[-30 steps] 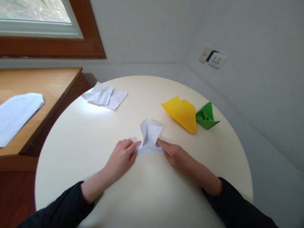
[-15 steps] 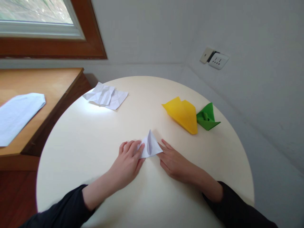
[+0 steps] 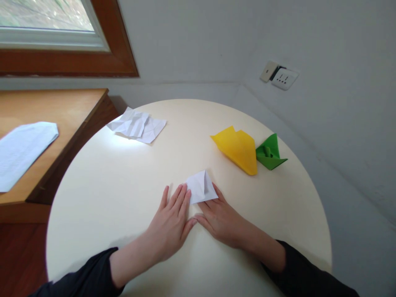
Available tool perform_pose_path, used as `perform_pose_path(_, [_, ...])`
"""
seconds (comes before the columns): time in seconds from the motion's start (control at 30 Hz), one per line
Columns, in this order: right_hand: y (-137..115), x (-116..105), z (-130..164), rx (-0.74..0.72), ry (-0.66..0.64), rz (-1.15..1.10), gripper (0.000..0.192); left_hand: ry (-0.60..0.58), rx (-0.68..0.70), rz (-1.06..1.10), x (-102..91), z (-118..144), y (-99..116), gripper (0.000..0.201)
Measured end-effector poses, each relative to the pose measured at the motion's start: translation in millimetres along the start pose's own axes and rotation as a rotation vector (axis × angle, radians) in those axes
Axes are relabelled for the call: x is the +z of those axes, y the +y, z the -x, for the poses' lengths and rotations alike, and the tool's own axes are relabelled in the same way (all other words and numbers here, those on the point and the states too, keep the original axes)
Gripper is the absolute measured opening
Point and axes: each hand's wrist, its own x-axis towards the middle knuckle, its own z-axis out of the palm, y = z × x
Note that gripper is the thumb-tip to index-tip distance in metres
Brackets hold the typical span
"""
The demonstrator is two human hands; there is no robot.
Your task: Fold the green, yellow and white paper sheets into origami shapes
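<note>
Near the middle of the round table (image 3: 102,214), a small folded white paper (image 3: 201,186) lies flat under both sets of fingertips. The left hand (image 3: 171,220) is spread flat, pressing its left edge; the right hand (image 3: 221,216) is likewise flat at its lower edge, neither gripping. Judged by its creases, the paper is light, thin and easily bent or slid, so it is best pinched at a folded corner.

No writing can be read; the white printed sheet (image 3: 21,150) on the wooden side table (image 3: 62,107) is too blurred.
</note>
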Motion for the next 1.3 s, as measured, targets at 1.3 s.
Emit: perform_pose_path(1.3, [-23, 28, 2, 0.066, 0.139, 0.295, 0.044, -0.194, -0.316, -0.012, -20.1, -11, 29, 0.063])
